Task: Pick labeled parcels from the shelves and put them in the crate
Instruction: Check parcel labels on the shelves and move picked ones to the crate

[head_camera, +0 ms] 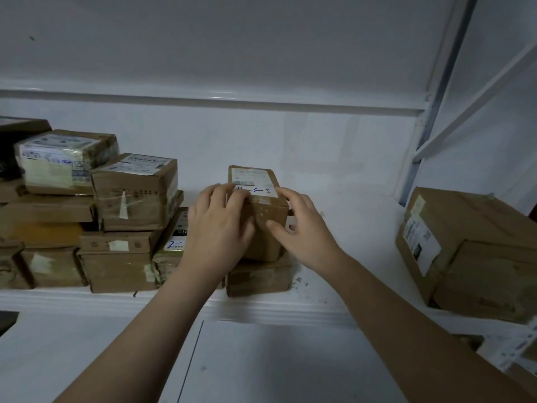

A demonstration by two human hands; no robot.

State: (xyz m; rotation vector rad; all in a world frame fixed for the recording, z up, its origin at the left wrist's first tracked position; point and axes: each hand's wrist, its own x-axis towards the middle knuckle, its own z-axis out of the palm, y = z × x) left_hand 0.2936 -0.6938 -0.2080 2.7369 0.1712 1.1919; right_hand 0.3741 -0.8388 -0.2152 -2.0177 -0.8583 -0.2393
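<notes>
parcel label print: too small to read | left stack: cut by edge | right box: cut by edge

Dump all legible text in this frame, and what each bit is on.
"11-3-5": blue handwriting on the white label of the upright parcel gripped by the left hand and right hand; the first digits are partly under fingers.
"2-": blue handwriting on the tilted parcel behind the left hand.
"010": black strip on the same parcel, uncertain.
Printed labels on the other parcels and the large box: too blurred.
</notes>
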